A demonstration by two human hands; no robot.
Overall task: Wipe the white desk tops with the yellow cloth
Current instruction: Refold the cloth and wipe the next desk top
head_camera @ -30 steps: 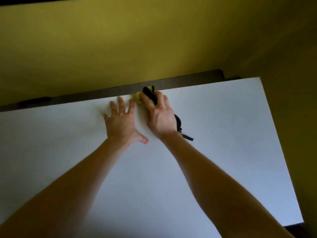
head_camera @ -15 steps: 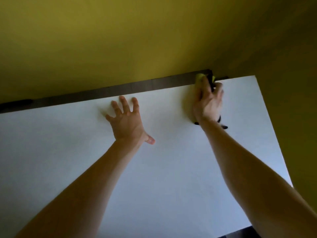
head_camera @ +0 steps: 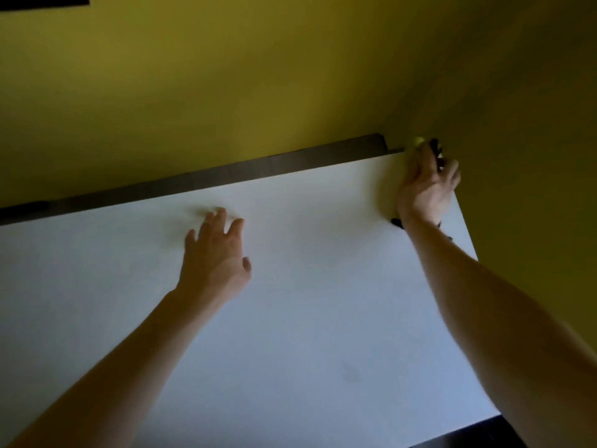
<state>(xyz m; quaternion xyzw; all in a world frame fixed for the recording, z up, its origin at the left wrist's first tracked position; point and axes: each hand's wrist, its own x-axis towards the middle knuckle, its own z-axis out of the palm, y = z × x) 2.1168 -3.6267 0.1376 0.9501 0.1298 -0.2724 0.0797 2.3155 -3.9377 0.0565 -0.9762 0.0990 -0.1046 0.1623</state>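
i am looking at a yellow wall (head_camera: 258,92) that is filling the whole upper half of the view and meeting a second yellow wall (head_camera: 533,156) on the right in a corner. the white desk top (head_camera: 323,318) is spreading out below. its right edge is running tight along the side wall, and its far edge is sitting against a dark strip (head_camera: 226,176) at the foot of the back wall. the near right corner of the desk is showing, with a dark surface (head_camera: 468,438) just past it. most of the white top is lying bare between and around the two forearms, giving wide room toward the left and toward me, while the far right corner is boxed in by both walls.

the left hand (head_camera: 214,260) is sitting over the far middle of the desk, fingers straight and spread, holding nothing; blur is stopping me from telling whether the palm is pressing down. the right hand (head_camera: 426,189) is reaching into the far right corner, fingers curling over the yellow cloth (head_camera: 419,142). the cloth is mostly hidden, with only a small bright bit peeking above the fingertips at the desk's corner. a black strap (head_camera: 396,222) is poking out beside the right wrist.
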